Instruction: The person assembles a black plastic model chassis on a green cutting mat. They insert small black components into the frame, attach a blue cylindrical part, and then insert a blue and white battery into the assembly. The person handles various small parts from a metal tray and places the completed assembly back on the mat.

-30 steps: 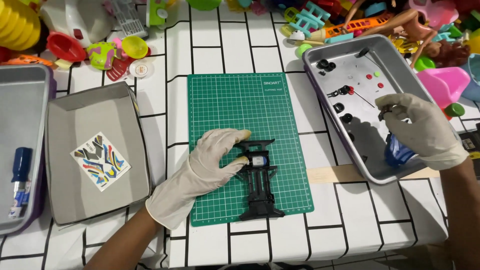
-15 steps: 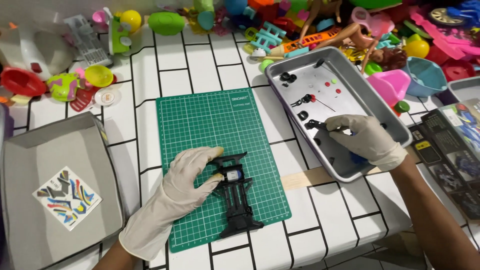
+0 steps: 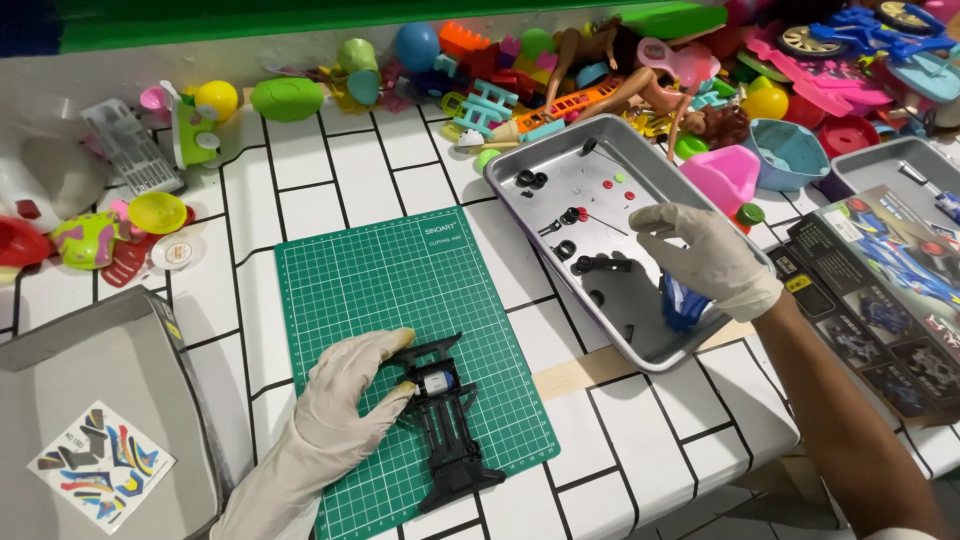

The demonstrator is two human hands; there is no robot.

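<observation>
A black toy car chassis (image 3: pixel 450 425) with a small motor in it lies on the green cutting mat (image 3: pixel 400 290). My gloved left hand (image 3: pixel 350 395) holds the chassis by its left side. My gloved right hand (image 3: pixel 705 255) hovers over the metal tray (image 3: pixel 560 150), fingers pinched together; whether a small part is between them I cannot tell. In the tray lie several small black wheels and gears, red bits, and a blue piece (image 3: pixel 683 303) under my right hand.
A grey tray (image 3: pixel 110 350) holding a sticker sheet (image 3: pixel 102 467) sits at the left. A kit box (image 3: pixel 885 290) lies at the right. Piles of colourful plastic toys (image 3: pixel 600 60) line the far edge of the white tiled table.
The view has shifted left and down. My right hand rose from the tray's near corner toward its middle. My left hand stays on the chassis.
</observation>
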